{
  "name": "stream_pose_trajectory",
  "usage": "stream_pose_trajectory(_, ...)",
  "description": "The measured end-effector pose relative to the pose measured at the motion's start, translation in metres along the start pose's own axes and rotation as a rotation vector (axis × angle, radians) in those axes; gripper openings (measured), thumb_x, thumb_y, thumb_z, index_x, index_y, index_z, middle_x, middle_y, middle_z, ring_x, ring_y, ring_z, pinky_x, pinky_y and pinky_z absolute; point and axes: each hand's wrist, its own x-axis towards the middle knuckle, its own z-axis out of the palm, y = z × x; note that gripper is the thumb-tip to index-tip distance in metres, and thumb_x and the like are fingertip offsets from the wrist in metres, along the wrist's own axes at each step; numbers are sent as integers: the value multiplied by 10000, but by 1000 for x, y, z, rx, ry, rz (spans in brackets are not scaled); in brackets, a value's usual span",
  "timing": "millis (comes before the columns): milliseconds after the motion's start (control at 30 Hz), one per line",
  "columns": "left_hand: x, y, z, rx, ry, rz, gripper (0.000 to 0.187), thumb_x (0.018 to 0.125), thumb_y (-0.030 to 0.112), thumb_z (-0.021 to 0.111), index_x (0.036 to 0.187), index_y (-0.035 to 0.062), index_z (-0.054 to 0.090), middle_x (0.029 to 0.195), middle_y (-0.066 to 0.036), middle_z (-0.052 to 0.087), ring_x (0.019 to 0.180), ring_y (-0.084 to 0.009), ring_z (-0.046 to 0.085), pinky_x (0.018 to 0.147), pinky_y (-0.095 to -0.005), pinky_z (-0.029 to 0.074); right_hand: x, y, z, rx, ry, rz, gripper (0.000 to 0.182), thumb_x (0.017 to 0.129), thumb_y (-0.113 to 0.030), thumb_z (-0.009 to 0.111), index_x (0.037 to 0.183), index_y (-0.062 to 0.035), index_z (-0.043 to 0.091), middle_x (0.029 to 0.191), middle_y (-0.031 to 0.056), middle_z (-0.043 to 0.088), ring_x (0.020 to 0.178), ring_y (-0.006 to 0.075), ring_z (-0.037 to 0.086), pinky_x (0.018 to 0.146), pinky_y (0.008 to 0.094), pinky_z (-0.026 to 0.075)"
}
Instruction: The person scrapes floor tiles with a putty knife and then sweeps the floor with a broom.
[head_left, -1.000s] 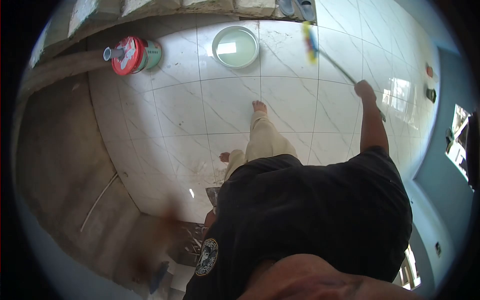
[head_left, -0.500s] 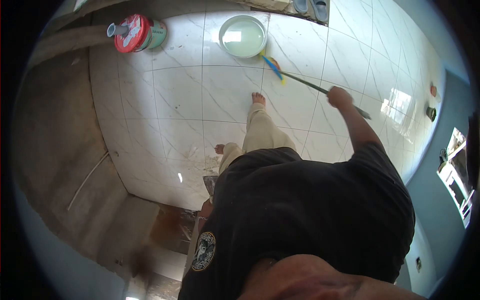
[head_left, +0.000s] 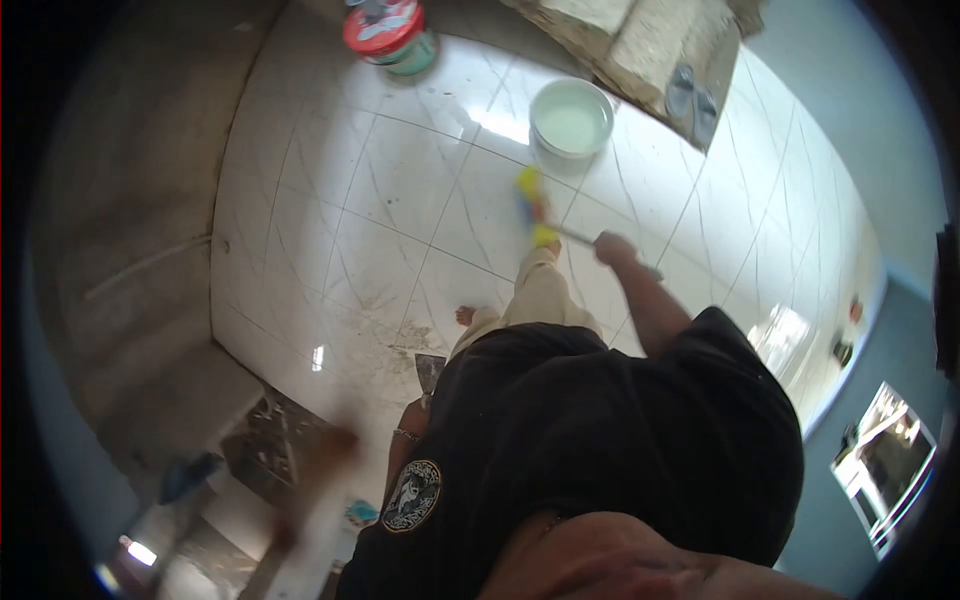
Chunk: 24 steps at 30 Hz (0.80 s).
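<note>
Held out to the right, my right hand [head_left: 614, 248] is closed round the stick of a short mop. Its blue and yellow mop head [head_left: 533, 205], blurred by motion, is over the tiles just beyond my forward foot. A round basin of pale cloudy water [head_left: 571, 118] sits on the floor past the mop head. My left arm [head_left: 408, 420], with a bracelet at the wrist, hangs by my side. A flat grey scraper [head_left: 430, 372] juts out ahead of it from my left hand, whose fingers are mostly hidden by my body.
A red-lidded bucket [head_left: 385, 35] stands at the far left. Grey slippers [head_left: 690, 100] lie on a rough step [head_left: 640, 50] at the far edge. Dirt smears [head_left: 400, 335] mark the tiles near my rear foot. A blurred brown shape [head_left: 335, 450] is at lower left.
My right hand has drawn the mop head away from the basin and back toward my feet. The camera view has turned, and the brown blur at lower left has moved upward.
</note>
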Motion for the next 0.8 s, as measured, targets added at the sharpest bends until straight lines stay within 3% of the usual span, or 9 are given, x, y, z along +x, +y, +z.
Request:
stream_pose_trajectory(100, 2, -67, 19, -118, 29, 30, 491, 958, 434, 395, 952, 10, 642, 918, -265, 659, 898, -439, 627, 738, -477, 487, -48, -101, 8, -34, -126, -36, 312, 881, -225, 513, 1086, -49, 668, 1176, 188, 639, 1089, 365, 613, 913, 487, 489)
stream_pose_trajectory(167, -6, -96, 27, -166, 108, 26, 519, 973, 458, 366, 918, 10, 622, 857, -259, 654, 830, -445, 628, 709, -498, 477, 51, -77, 98, -162, 2, -366, 280, 896, -205, 508, 1057, -55, 682, 1152, 174, 649, 1052, 350, 619, 902, 474, 485)
stream_pose_trajectory(233, -4, -135, 32, -184, 125, 41, 595, 993, 505, 289, 921, 12, 616, 843, -245, 655, 817, -433, 627, 711, -503, 471, 44, -77, 64, -240, 199, -620, 275, 911, -208, 485, 1050, -70, 678, 1097, 170, 657, 1063, 348, 599, 904, 470, 477)
stream_pose_trajectory(267, -13, -147, 22, -253, 101, 56, 619, 987, 529, 278, 932, 14, 617, 864, -242, 657, 847, -423, 627, 731, -487, 473, -21, -124, 11, -489, 172, -526, 293, 914, -242, 475, 1034, -70, 680, 1076, 169, 659, 1045, 354, 606, 899, 460, 481)
stream_pose_trajectory(367, -30, -195, 33, -480, 142, -49, 534, 968, 483, 387, 950, 6, 626, 891, -234, 669, 872, -396, 643, 742, -465, 478, -70, -199, -33, -415, 251, -36, 329, 919, -282, 473, 1043, -52, 671, 1096, 168, 675, 1031, 342, 649, 843, 480, 520)
stream_pose_trajectory(500, -66, -250, 73, -588, 215, -162, 498, 963, 452, 425, 971, 2, 639, 908, -235, 676, 893, -381, 655, 752, -457, 489, -29, -245, 59, -448, 332, -44, 310, 919, -250, 462, 1071, -87, 679, 1089, 151, 687, 1014, 335, 666, 809, 483, 537)
stream_pose_trajectory(667, -85, -271, 87, -717, 276, -227, 506, 958, 464, 448, 995, 3, 652, 934, -236, 682, 910, -374, 660, 774, -448, 498, -12, -372, 304, -460, 37, -608, 309, 877, -261, 508, 1022, -44, 675, 1009, 186, 685, 986, 344, 658, 840, 477, 526)
stream_pose_trajectory(733, -81, -263, 78, -790, 243, -209, 519, 960, 487, 449, 995, 12, 658, 944, -228, 686, 929, -372, 660, 783, -449, 499, -134, -473, 289, -528, -162, -566, 292, 805, -228, 648, 1033, -54, 703, 1087, 170, 685, 1044, 322, 654, 858, 422, 537)
stream_pose_trajectory(800, -75, -267, 67, -784, 231, -176, 535, 962, 501, 441, 1001, 14, 658, 949, -226, 687, 939, -376, 658, 790, -449, 498, -148, -511, 302, -486, -159, -568, 315, 788, -244, 655, 1037, -57, 703, 1104, 155, 686, 1070, 326, 645, 862, 431, 532)
